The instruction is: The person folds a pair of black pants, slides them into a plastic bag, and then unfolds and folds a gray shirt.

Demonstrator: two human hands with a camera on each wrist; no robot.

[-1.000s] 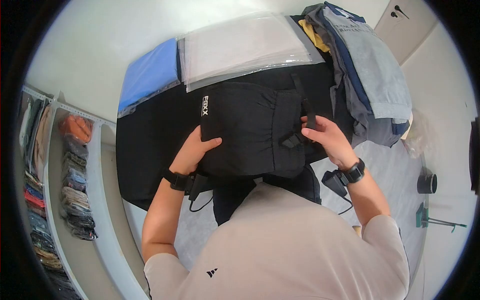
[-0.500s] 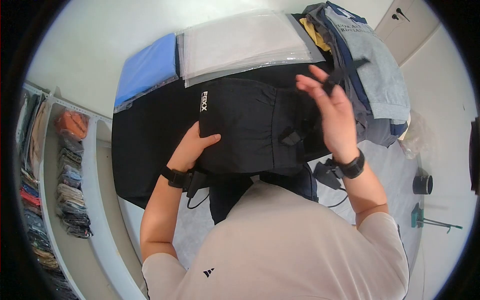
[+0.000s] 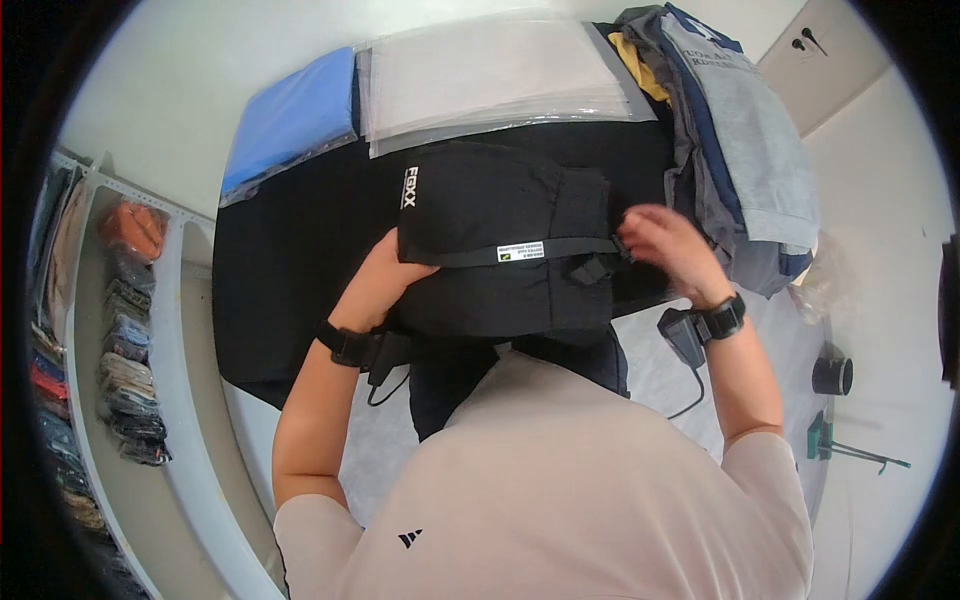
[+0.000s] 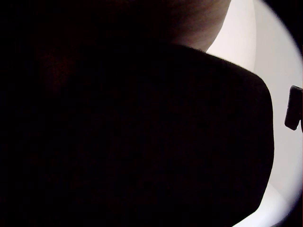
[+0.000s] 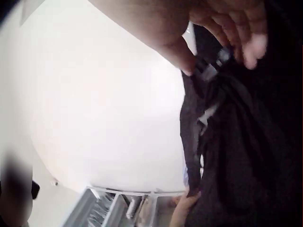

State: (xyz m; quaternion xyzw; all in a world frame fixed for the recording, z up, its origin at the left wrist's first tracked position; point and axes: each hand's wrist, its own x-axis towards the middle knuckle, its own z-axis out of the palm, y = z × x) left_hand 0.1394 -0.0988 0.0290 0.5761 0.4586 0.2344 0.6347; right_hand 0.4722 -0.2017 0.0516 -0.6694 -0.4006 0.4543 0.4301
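A folded black garment [image 3: 480,300] with white FGXX lettering and a gathered elastic end lies in front of the person. Along its top now runs a black strap [image 3: 575,248] bearing a small white label [image 3: 521,251]. My left hand [image 3: 378,280] grips the garment's left edge, its thumb on top beside the strap. Past the elastic end, my right hand [image 3: 672,248], blurred by motion, pinches the strap's end; in the right wrist view thumb and fingers hold its black buckle [image 5: 208,71]. Another black buckle [image 3: 590,268] rests on the gathered end. Dark cloth fills most of the left wrist view.
Behind the garment, a bagged blue item [image 3: 290,125] and a stack of clear plastic bags [image 3: 490,80] lie on the black-covered table [image 3: 290,270]. Piled clothes [image 3: 755,140] occupy the right end. Shelves of bagged clothes [image 3: 135,340] stand at left.
My right hand swung the strap up over the clothes at the right, then came back down. The strap now lies lengthwise across the garment with its label showing. My left hand stays on the left edge.
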